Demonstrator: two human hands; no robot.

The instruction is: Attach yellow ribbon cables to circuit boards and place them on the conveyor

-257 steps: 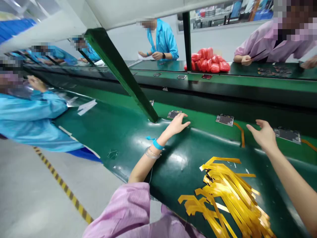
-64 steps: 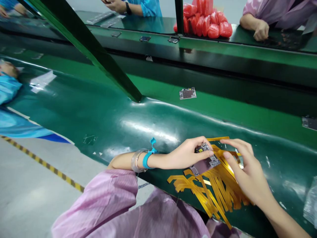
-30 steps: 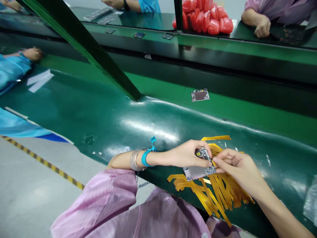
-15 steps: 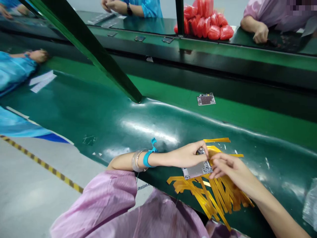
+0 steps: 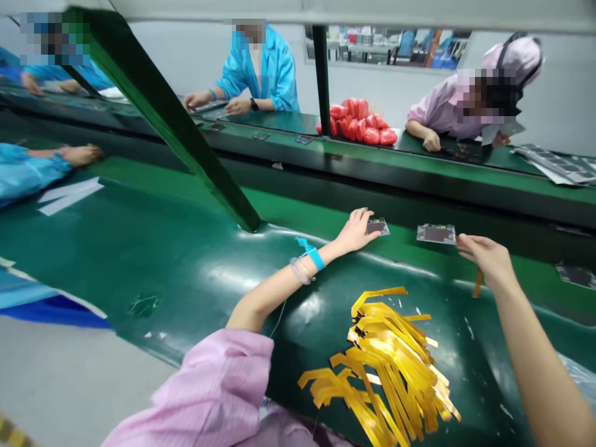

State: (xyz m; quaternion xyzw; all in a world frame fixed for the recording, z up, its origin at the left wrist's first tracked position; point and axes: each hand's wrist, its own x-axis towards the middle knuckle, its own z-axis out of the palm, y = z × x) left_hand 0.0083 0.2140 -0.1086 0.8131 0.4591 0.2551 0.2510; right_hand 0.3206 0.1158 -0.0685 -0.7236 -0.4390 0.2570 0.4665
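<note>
On the green ledge ahead, my left hand (image 5: pixel 357 231) grips the left end of a small circuit board (image 5: pixel 379 227), thumb on the near side and fingers across the far side. Further right, my right hand (image 5: pixel 488 257) pinches the right edge of another circuit board (image 5: pixel 436 234). An orange ribbon strip (image 5: pixel 477 283) hangs below my right fingers; whether it is joined to the board I cannot tell. Nearer me, a heap of orange ribbon strips (image 5: pixel 395 366) lies on the green mat.
A third board (image 5: pixel 576 274) lies at the far right. A slanted green post (image 5: pixel 186 136) rises left of my hands. Across the line sit red wrapped bundles (image 5: pixel 358 122) and co-workers. Another person's blue sleeve (image 5: pixel 28 171) reaches in at left, near white striped sheets (image 5: pixel 72 194).
My hands have moved from the ribbon heap forward to the ledge and spread apart. The left now grips a board there; the right has one at its fingertips. The view has tilted up.
</note>
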